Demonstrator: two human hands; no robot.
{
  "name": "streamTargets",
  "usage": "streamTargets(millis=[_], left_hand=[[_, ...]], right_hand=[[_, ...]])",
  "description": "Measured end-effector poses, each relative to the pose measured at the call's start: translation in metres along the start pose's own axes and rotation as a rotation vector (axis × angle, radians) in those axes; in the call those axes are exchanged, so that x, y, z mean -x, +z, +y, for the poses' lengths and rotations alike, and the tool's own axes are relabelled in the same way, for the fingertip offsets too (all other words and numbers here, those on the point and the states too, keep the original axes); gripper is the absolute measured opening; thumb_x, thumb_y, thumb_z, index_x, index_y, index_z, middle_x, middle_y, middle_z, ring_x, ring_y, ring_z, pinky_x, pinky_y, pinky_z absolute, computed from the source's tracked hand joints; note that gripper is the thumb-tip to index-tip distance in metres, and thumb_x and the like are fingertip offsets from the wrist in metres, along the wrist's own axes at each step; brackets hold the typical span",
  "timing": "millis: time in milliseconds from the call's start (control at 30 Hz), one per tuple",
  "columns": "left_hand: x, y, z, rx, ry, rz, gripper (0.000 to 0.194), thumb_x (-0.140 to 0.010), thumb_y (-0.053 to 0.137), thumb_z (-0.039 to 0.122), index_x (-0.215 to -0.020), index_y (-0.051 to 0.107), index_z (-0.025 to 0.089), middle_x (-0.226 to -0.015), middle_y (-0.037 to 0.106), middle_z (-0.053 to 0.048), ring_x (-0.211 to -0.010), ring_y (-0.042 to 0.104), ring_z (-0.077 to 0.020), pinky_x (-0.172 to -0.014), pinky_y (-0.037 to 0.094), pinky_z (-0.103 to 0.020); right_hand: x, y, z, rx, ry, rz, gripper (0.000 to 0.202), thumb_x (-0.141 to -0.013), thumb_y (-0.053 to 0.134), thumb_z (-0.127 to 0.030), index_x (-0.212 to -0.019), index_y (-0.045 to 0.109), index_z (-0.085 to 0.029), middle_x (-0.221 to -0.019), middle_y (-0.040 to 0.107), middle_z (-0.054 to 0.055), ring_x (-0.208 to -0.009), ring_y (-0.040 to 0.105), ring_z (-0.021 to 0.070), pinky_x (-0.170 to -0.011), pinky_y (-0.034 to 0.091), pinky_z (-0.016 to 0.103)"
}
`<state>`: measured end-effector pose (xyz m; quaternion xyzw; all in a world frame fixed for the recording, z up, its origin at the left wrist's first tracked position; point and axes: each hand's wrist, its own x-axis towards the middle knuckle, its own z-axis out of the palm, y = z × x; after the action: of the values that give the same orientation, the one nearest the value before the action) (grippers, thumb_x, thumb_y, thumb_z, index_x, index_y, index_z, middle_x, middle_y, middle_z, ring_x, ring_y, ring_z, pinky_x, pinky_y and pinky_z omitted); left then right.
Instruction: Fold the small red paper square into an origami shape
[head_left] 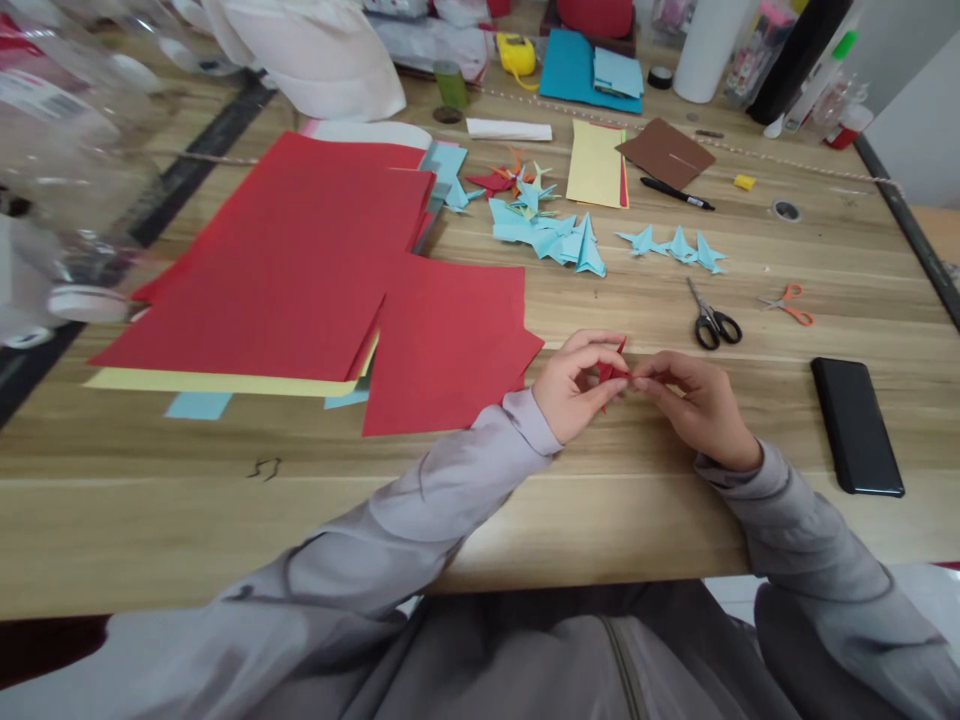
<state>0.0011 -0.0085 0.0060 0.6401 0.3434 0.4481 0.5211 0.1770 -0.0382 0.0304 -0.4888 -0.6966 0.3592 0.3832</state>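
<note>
Between my hands is a small folded red paper piece (613,372), pointed like an origami crane and partly covered by fingers. My left hand (577,385) grips its body between thumb and fingers. At its right tip, my right hand (694,405) pinches the paper. Just left of my left hand lies a red paper sheet (450,340). Beyond my hands are several folded light-blue paper cranes (551,232), with a smaller row of blue cranes (679,247) to their right. Black-handled scissors (711,318) rest beyond my right hand.
A stack of large red sheets (277,260) covers the left side. Small orange scissors (791,304) and a black phone (857,427) lie at right. Farther back are a pen (677,193), brown paper (666,153), yellow paper (595,165) and a yellow tape measure (516,55). Plastic bottles (67,160) crowd the far left.
</note>
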Motion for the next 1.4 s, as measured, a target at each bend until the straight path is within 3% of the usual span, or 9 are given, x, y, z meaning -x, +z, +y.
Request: streamTargets(millis=[133,267,433,533,1067,1400], left_hand=[[-0.0001,-0.0005,0.0007,-0.102,0.062,0.041,0.006,-0.076,0.067,0.019,-0.081,0.068,0.016,-0.116,0.059,-0.014,-0.087,0.064,-0.0194,-0.048,0.051,-0.021],[-0.0002,-0.0008,-0.0029,-0.214,0.207,0.081,0.003,-0.076,0.069,0.016,-0.079,0.069,0.017,-0.113,0.061,-0.012,-0.101,0.062,-0.0225,-0.069,0.056,-0.031],[0.0019,-0.0002,-0.0057,-0.253,0.373,0.084,0.004,-0.080,0.065,0.014,-0.081,0.068,0.016,-0.117,0.058,-0.010,-0.083,0.064,-0.0141,-0.075,0.056,-0.034],[0.0033,-0.0002,-0.0049,-0.277,0.433,0.063,0.006,-0.081,0.064,0.012,-0.084,0.067,0.017,-0.121,0.055,-0.011,-0.085,0.064,-0.0142,-0.077,0.057,-0.035],[0.0049,0.0008,-0.0051,-0.282,0.479,0.067,0.012,-0.084,0.059,0.012,-0.091,0.068,0.018,-0.125,0.054,-0.012,-0.093,0.066,-0.0171,-0.084,0.058,-0.038],[0.0044,0.0005,-0.0071,-0.307,0.477,0.088,0.010,-0.084,0.060,0.014,-0.089,0.068,0.017,-0.123,0.056,-0.012,-0.091,0.066,-0.0162,-0.081,0.059,-0.036]], right_hand=[[-0.0023,0.0025,0.0016,-0.214,0.127,0.009,0.015,-0.082,0.065,-0.033,-0.080,0.065,-0.018,-0.076,0.068,0.002,-0.070,0.062,0.0135,-0.065,0.050,0.027],[-0.0044,0.0031,0.0019,-0.352,0.232,0.040,0.016,-0.074,0.072,-0.033,-0.075,0.066,-0.018,-0.074,0.069,0.001,-0.069,0.061,0.0123,-0.066,0.049,0.026],[-0.0045,0.0035,0.0039,-0.448,0.346,0.057,0.013,-0.068,0.076,-0.028,-0.070,0.068,-0.017,-0.070,0.069,0.000,-0.065,0.059,0.0108,-0.065,0.047,0.025],[-0.0046,0.0047,0.0043,-0.494,0.398,0.081,0.013,-0.064,0.077,-0.027,-0.067,0.069,-0.017,-0.067,0.069,-0.001,-0.062,0.058,0.0102,-0.063,0.046,0.025],[-0.0069,0.0062,0.0007,-0.616,0.484,0.138,0.014,-0.056,0.081,-0.023,-0.060,0.069,-0.017,-0.060,0.067,-0.002,-0.056,0.056,0.0088,-0.060,0.046,0.024],[-0.0069,0.0056,0.0025,-0.631,0.476,0.131,0.026,-0.054,0.086,-0.029,-0.065,0.065,-0.017,-0.062,0.067,-0.002,-0.057,0.059,0.0098,-0.060,0.049,0.025]])
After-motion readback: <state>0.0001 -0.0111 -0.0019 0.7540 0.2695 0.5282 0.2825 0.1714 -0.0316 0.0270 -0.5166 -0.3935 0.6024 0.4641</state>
